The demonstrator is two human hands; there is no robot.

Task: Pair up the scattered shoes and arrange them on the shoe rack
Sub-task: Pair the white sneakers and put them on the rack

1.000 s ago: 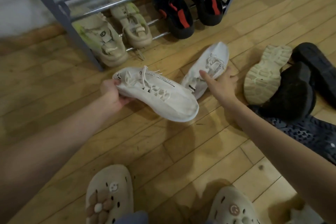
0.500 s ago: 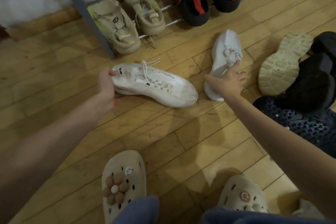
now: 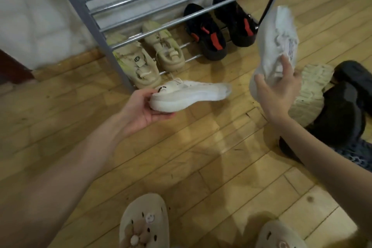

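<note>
Holding one white sneaker (image 3: 189,94) in the left hand (image 3: 141,106) and its mate (image 3: 275,46) in the right hand (image 3: 277,90), fingers clamped round each, the person has two pairs, beige sneakers (image 3: 149,56) and black sneakers (image 3: 219,26), on the shoe rack's (image 3: 161,26) bottom tier, while the pile of dark and cream shoes (image 3: 332,102) remains on the floor (image 3: 201,147).

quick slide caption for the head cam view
Left hand and right hand each hold a white sneaker before the shoe rack.

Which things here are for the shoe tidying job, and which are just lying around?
For the job:
white shoe in the left hand
white shoe in the right hand
rack
beige pair and black pair on it
floor shoes: cream shoe, black shoes

Just there:
clogs being worn
wood floor
</note>
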